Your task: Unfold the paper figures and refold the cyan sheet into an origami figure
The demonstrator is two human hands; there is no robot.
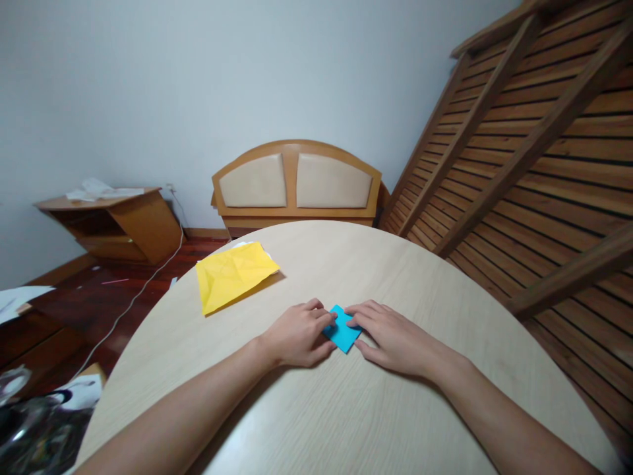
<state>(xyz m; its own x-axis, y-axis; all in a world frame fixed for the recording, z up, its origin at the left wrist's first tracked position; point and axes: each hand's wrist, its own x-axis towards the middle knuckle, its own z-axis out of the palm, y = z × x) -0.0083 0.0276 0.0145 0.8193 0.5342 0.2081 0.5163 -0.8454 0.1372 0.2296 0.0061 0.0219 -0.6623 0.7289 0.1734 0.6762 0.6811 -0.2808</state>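
A small blue square of folded paper [345,335] lies flat on the pale wood table, one corner turned toward me. My left hand [302,335] holds its left corner, with the fingertips on top and the thumb low beside the edge. From the other side, my right hand [390,335] grips the right corner, its fingers over the paper and its thumb close to the lower right edge. The fingers cover both side corners.
Yellow paper [235,274] with creases lies at the table's far left, white sheets partly under it. Beyond the round table [346,257] stands a padded headboard [297,178]. Wooden slats [519,171] lean on the right. A low cabinet [133,224] and a white cable [143,290] are left.
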